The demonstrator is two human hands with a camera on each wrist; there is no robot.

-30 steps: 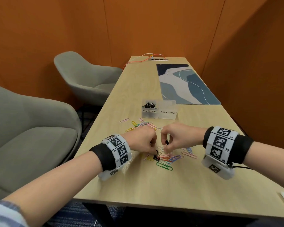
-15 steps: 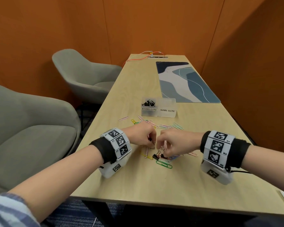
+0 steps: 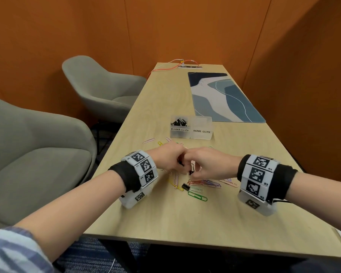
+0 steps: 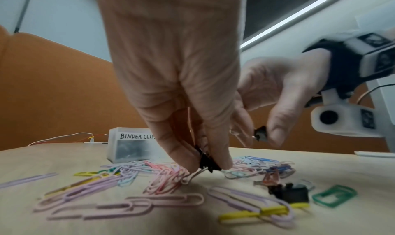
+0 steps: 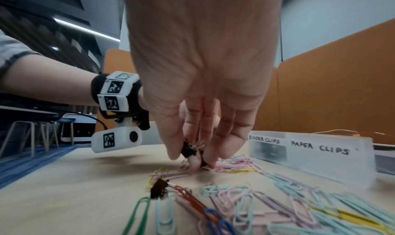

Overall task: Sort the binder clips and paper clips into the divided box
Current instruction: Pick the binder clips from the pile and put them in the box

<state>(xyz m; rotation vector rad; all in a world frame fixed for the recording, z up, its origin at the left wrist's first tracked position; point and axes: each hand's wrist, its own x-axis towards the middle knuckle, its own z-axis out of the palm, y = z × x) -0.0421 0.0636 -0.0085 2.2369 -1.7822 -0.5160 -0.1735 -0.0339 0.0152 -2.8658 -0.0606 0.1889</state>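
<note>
Coloured paper clips (image 3: 203, 184) (image 4: 119, 179) (image 5: 278, 204) lie scattered on the wooden table. My left hand (image 3: 178, 165) (image 4: 210, 166) pinches a black binder clip (image 4: 208, 161) just above the pile. My right hand (image 3: 191, 172) (image 5: 192, 154), knuckle to knuckle with the left, pinches another black binder clip (image 5: 188, 149) (image 4: 260, 134). A third black binder clip (image 3: 185, 187) (image 4: 288, 194) (image 5: 159, 188) lies loose on the table. The clear divided box (image 3: 202, 134) (image 5: 316, 155) stands beyond, labelled BINDER CLIPS and PAPER CLIPS; several black binder clips (image 3: 179, 122) fill its left compartment.
A blue patterned mat (image 3: 222, 97) lies on the far right of the table. An orange cable and power strip (image 3: 189, 66) sit at the far end. Two grey armchairs (image 3: 98, 87) stand left of the table. Orange walls close in behind and on the right.
Both hands have lifted slightly off the pile and drawn close together, each now with a black binder clip pinched; a third binder clip beneath them has come into view.
</note>
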